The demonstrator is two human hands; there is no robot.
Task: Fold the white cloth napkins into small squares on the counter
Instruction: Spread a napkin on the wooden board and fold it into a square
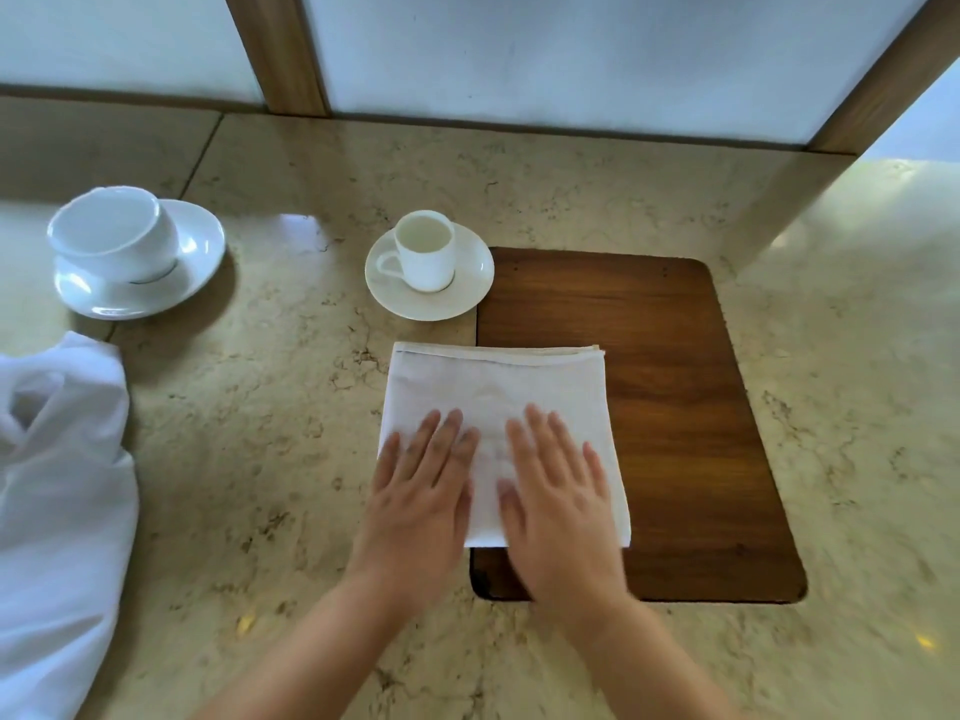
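A white cloth napkin [496, 387], folded into a layered square, lies on the marble counter [260, 433], its right part over a dark wooden board [675, 407]. My left hand [421, 491] rests flat on the napkin's near left part, fingers spread. Beside it my right hand [558, 491] lies flat on the near right part, fingers spread too. Both palms press down and grip nothing. A loose heap of white cloth [57, 501] sits at the left edge of view.
A small white espresso cup on a saucer [428, 275] stands just behind the napkin. A larger white cup on a saucer [137, 252] is at the back left. Frosted panels in wooden frames [280, 49] close off the back.
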